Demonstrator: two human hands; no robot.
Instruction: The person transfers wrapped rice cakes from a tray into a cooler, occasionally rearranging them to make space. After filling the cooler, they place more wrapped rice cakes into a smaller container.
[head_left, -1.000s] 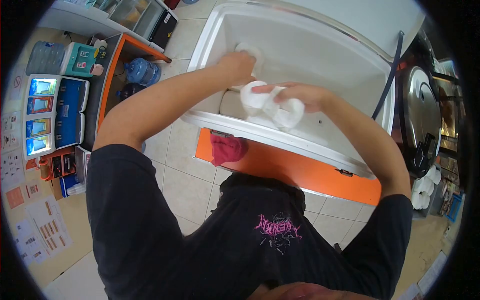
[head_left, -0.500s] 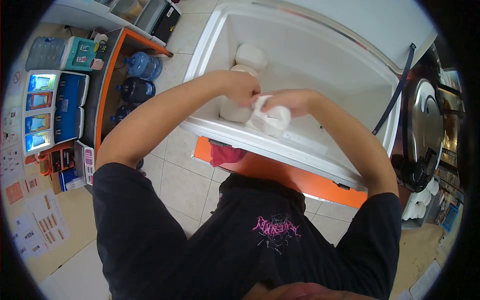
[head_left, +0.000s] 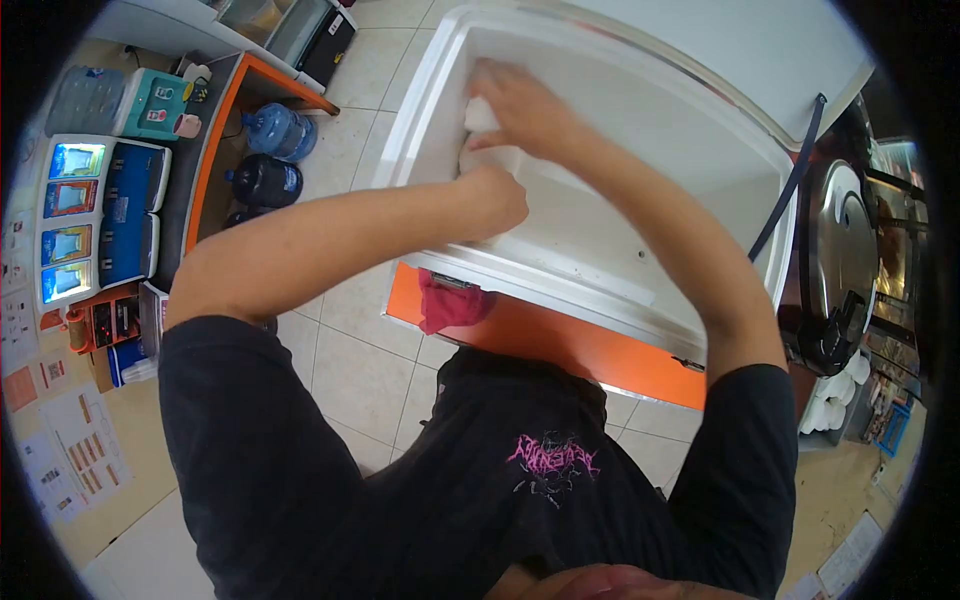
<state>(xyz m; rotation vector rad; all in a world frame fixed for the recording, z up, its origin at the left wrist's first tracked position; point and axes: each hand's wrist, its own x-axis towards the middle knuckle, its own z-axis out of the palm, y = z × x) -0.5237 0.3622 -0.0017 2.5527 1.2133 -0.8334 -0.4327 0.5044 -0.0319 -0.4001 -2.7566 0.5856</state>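
Pale floor tiles (head_left: 360, 390) are partly covered by an open white chest (head_left: 720, 200), over whose orange front panel (head_left: 560, 345) a red cloth (head_left: 450, 308) is hung. At the chest's left end, a farther white bundle (head_left: 480, 115) and a nearer white bundle (head_left: 503, 160) are partly hidden by the hands. Around the farther one the blurred right hand (head_left: 515, 105) is spread; whether it is gripped cannot be told. Beside the nearer one the left hand (head_left: 495, 200) is curled, its contents hidden.
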